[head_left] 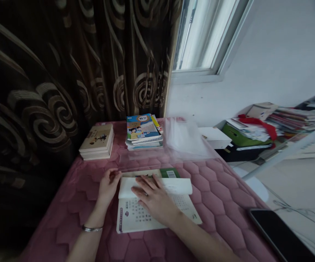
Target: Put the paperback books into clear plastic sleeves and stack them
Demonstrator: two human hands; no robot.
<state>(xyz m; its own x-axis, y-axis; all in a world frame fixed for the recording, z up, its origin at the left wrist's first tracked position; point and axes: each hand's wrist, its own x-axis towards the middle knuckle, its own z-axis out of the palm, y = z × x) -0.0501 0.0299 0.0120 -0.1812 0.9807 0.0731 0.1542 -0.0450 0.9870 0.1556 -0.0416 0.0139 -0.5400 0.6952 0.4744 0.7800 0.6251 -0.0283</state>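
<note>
An open book (135, 218) with printed text lies on the pink quilted surface in front of me. Some of its pages are folded back, and its green and cream cover (169, 173) shows beyond them. My right hand (154, 200) rests over the folded pages with fingers spread. At the book's upper left corner, my left hand (110, 183) has thumb and fingers pinched together. A faint clear plastic sheet (135, 166) appears to run from those fingertips along the book's far edge. Its exact outline is hard to see.
Behind the book stand a stack of tan books (96, 142) and a stack topped by a blue textbook (142, 127). Clear plastic covers (186, 140) lie at the back right. A black phone (279, 236) sits at front right. Dark curtains (92, 65) hang left.
</note>
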